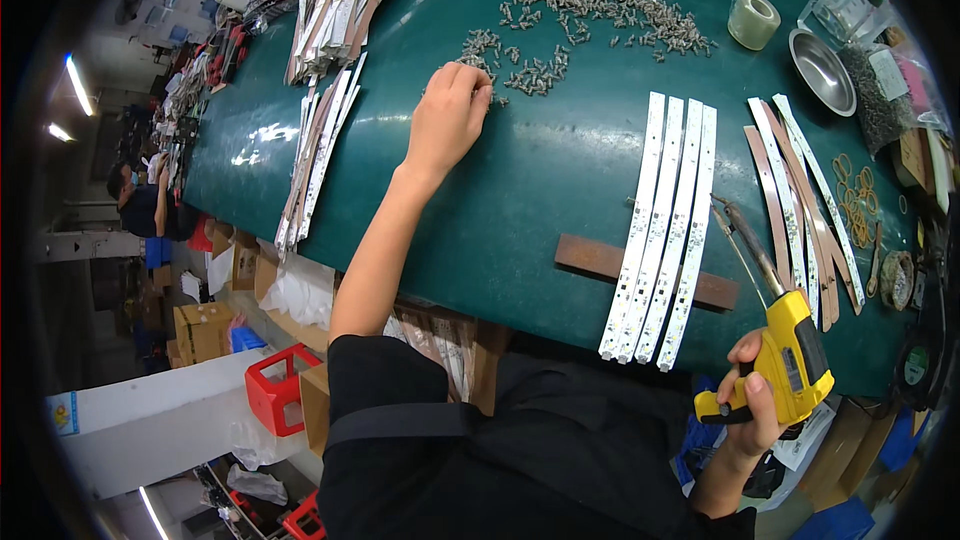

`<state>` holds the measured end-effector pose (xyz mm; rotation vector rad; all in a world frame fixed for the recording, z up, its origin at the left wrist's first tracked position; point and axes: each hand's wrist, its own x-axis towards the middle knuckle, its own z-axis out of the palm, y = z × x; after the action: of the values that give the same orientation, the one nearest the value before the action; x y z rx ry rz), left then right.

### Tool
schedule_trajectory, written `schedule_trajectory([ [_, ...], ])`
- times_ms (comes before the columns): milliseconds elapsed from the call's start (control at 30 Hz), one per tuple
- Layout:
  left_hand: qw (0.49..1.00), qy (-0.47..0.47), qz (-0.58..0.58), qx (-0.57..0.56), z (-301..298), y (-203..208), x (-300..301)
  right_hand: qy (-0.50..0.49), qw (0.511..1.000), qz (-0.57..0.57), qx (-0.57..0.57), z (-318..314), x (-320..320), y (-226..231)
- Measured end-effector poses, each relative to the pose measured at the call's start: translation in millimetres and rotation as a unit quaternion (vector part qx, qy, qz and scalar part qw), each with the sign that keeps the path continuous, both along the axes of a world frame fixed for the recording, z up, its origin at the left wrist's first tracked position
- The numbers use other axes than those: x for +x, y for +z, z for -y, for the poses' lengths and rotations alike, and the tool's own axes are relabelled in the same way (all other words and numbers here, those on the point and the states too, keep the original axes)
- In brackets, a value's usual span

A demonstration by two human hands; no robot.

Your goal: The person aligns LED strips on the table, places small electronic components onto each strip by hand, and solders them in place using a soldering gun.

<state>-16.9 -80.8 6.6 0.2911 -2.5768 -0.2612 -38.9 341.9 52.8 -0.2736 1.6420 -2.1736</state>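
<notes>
Nearest the camera, at lower right, the right hand [752,395] is closed around the grip of a yellow soldering gun [790,355]; its long axis runs near to far, tip pointing up-left over four white LED strips [665,230]. These strips lie side by side on a brown bar [590,258], long axes near to far. At far left, the left hand [450,115] pinches with curled fingers at the edge of a scatter of small grey connectors [590,15] on the green tabletop [560,160]. A tape roll [753,20] stands at far right.
</notes>
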Motion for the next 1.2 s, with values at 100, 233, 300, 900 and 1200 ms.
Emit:
schedule_trajectory([
  [100, 0.999, -0.017, 0.016, 0.029, -4, 0, -3, -0.002, 1.0, 0.004, 0.005, 0, 0, 0],
  [233, 0.995, -0.025, 0.095, -0.006, -8, 2, -9, -0.01, 1.0, -0.004, 0.004, 1, 2, 1],
  [300, 0.994, -0.021, 0.102, -0.015, -10, 4, -14, -0.01, 1.0, 0.002, 0.002, 1, 3, 2],
  [900, 0.994, -0.022, 0.059, 0.092, -17, 0, -47, -0.002, 0.999, -0.032, -0.024, -7, 7, 1],
  [1200, 0.684, -0.063, 0.039, 0.725, -68, 6, -21, -0.019, 1.0, 0.014, -0.011, -4, 10, 2],
])
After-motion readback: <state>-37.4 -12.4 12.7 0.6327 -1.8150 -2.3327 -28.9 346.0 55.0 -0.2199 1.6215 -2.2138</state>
